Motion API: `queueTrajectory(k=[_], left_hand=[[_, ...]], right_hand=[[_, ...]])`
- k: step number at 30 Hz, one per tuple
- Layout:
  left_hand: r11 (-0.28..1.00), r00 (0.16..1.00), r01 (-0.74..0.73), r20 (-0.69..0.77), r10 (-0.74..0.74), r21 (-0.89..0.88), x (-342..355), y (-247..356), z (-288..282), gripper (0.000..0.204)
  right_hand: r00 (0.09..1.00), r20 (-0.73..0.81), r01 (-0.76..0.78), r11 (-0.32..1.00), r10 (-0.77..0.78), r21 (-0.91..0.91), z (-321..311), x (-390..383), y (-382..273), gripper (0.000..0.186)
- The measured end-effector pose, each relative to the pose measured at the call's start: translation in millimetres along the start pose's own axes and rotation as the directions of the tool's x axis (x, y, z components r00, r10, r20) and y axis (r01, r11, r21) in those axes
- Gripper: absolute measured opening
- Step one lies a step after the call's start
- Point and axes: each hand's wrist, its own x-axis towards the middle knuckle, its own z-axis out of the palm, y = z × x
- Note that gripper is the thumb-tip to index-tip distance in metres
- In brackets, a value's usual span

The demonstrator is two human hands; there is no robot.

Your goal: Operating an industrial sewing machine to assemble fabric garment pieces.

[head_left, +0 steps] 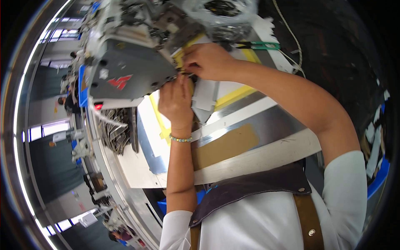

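Note:
Both my hands meet beside the grey machine head (129,68), which looks like a sewing machine and bears a red mark. My left hand (177,102), with a beaded bracelet (180,138) at the wrist, has its fingers pressed together and pointing away from me. Curled in from the right, my right hand (210,61) brings its thumb and fingertips close to the left ones. Whatever lies between the fingertips is too small and covered to name. A light grey metal plate (205,95) extends toward me just right of my left hand.
Yellow tape (235,96) edges the white work surface. A green-handled tool (260,46) lies at the far right, near a clear plastic bag (233,12). Dark strips (116,133) are bundled left of the table. A pale cord (291,29) runs down the right side. Other people sit far left.

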Motion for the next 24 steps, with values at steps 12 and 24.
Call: queueTrajectory(k=[12,24], left_hand=[[0.964,0.957,0.256,-0.121,-0.264,-0.077,8.0,-14.4,-64.1,0.051],[0.978,0.974,0.198,-0.126,-0.187,0.073,22.3,-26.5,-80.8,0.029]], right_hand=[[0.994,0.077,-0.067,0.996,0.072,-0.064,-22.8,-1.0,-0.3,0.006],[0.989,0.150,0.034,0.983,-0.007,-0.179,-34.2,4.0,-2.2,0.005]])
